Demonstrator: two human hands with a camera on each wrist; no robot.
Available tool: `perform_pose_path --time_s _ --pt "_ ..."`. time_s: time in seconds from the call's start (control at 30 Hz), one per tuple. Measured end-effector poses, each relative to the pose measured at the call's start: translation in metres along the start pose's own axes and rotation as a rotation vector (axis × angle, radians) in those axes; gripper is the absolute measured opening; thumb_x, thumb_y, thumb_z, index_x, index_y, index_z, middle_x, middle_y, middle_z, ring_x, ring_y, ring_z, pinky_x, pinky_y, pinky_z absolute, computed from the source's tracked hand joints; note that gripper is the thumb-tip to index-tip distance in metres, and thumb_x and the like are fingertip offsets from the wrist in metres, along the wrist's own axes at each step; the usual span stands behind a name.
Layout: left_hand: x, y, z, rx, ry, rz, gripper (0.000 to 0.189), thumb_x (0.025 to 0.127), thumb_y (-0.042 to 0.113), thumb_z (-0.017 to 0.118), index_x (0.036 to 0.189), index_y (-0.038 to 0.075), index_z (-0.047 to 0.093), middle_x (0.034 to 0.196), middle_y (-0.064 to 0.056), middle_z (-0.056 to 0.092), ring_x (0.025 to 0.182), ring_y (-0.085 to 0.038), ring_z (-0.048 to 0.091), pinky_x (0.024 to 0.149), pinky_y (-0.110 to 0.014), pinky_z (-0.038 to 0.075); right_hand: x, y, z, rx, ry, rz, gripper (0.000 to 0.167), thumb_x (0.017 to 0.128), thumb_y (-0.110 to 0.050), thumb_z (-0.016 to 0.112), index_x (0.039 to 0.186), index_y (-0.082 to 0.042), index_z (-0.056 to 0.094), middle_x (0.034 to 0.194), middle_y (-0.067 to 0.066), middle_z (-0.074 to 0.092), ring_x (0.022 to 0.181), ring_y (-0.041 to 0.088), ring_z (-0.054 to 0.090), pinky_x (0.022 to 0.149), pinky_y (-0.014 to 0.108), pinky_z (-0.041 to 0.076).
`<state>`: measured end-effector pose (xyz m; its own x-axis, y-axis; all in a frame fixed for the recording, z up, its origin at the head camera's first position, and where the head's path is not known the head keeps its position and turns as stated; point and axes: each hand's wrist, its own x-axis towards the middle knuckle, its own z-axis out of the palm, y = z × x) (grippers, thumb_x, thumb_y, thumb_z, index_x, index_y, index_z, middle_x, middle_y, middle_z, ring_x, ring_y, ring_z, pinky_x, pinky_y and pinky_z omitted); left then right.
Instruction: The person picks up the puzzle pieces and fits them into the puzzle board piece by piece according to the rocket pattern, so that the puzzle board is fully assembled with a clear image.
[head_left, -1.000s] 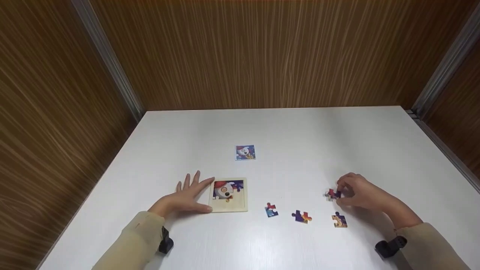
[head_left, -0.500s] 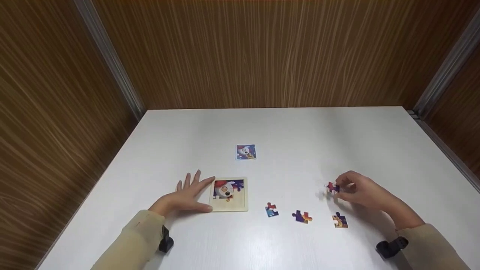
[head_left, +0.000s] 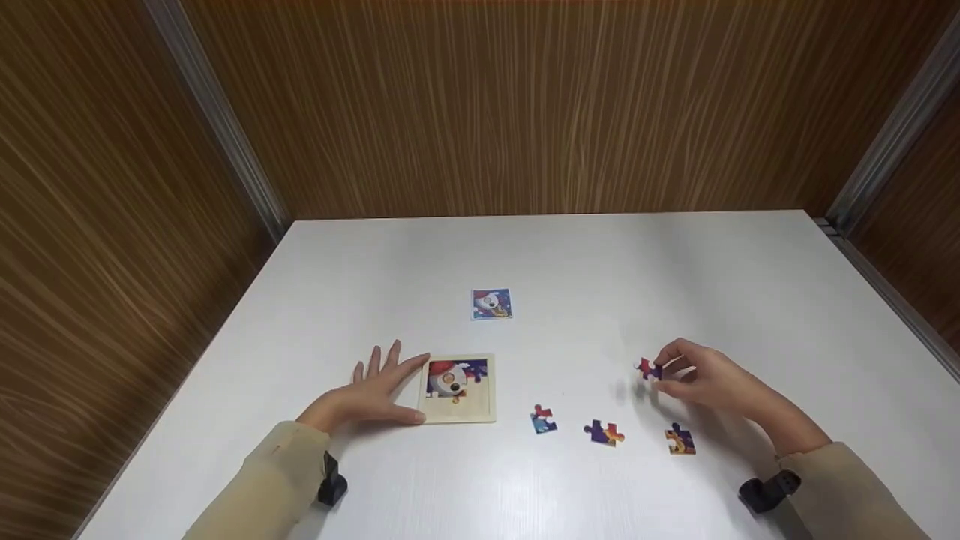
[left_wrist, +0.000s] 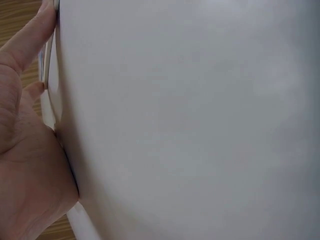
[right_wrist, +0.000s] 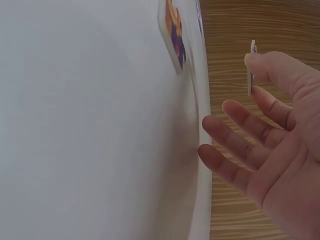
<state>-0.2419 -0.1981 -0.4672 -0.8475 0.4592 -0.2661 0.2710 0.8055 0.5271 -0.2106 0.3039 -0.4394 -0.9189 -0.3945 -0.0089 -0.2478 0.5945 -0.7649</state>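
My left hand lies spread on the table, thumb and forefinger against the left edge of a pale wooden puzzle frame. Joined puzzle pieces showing a white animal in a red hat fill the upper part of that frame. Over at the right, my right hand pinches a red and purple puzzle piece between thumb and forefinger. That piece is off the table; in the right wrist view the puzzle piece shows edge-on, the other fingers loosely spread.
Three loose pieces lie on the white table: a red and blue piece, a purple and orange piece and a tan and purple piece. A small picture card lies behind the frame. Wood-grain panels enclose the table.
My right hand has raised the red and purple piece off the table and carried it a little left and away from me. The left hand stays at the frame.
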Motion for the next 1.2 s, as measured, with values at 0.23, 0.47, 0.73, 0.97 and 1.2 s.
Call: perform_pose_path --time_s 0.23,0.47,0.73,0.97,1.2 --pt "0.000 0.001 -0.001 -0.011 0.002 0.009 0.096 0.070 0.058 0.071 0.148 0.030 0.023 0.152 -0.019 -0.015 0.134 -0.041 -0.022 0.102 -0.060 -0.014 0.009 -0.006 0.007 -0.025 -0.012 -0.069 0.031 0.084 -0.018 0.070 0.106 -0.004 0.054 0.100 0.007 0.061 0.097 0.027 0.058 0.079 0.031 0.051" --pt "0.000 0.001 -0.002 -0.010 -0.006 0.005 0.097 0.070 0.059 0.070 0.149 0.031 0.021 0.152 -0.017 -0.016 0.134 -0.040 -0.023 0.103 -0.059 -0.014 0.019 -0.015 0.017 -0.058 -0.004 -0.113 0.028 0.085 -0.019 0.069 0.105 -0.006 0.054 0.099 0.002 0.061 0.098 0.027 0.058 0.083 0.042 0.049" --pt "0.000 0.002 -0.001 -0.008 -0.003 0.000 0.098 0.070 0.060 0.070 0.149 0.031 0.021 0.152 -0.018 -0.016 0.134 -0.040 -0.022 0.103 -0.059 -0.014 0.033 -0.031 0.029 -0.049 -0.006 -0.137 0.027 0.084 -0.018 0.070 0.104 -0.008 0.055 0.098 0.000 0.060 0.097 0.025 0.057 0.085 0.044 0.048" --pt "0.000 -0.001 -0.001 0.003 -0.007 0.008 0.099 0.070 0.061 0.069 0.149 0.031 0.019 0.152 -0.018 -0.017 0.133 -0.041 -0.023 0.102 -0.061 -0.014 0.046 -0.041 0.041 -0.026 -0.008 -0.197 0.027 0.084 -0.015 0.069 0.105 -0.006 0.055 0.099 0.002 0.059 0.098 0.029 0.058 0.086 0.045 0.047" --pt "0.000 0.000 0.000 0.005 -0.005 0.010 0.098 0.069 0.061 0.069 0.149 0.030 0.020 0.152 -0.019 -0.016 0.133 -0.041 -0.023 0.102 -0.061 -0.013 0.057 -0.058 0.056 0.001 -0.022 -0.218 0.026 0.084 -0.006 0.067 0.106 0.001 0.054 0.100 0.010 0.059 0.098 0.035 0.057 0.086 0.053 0.045"
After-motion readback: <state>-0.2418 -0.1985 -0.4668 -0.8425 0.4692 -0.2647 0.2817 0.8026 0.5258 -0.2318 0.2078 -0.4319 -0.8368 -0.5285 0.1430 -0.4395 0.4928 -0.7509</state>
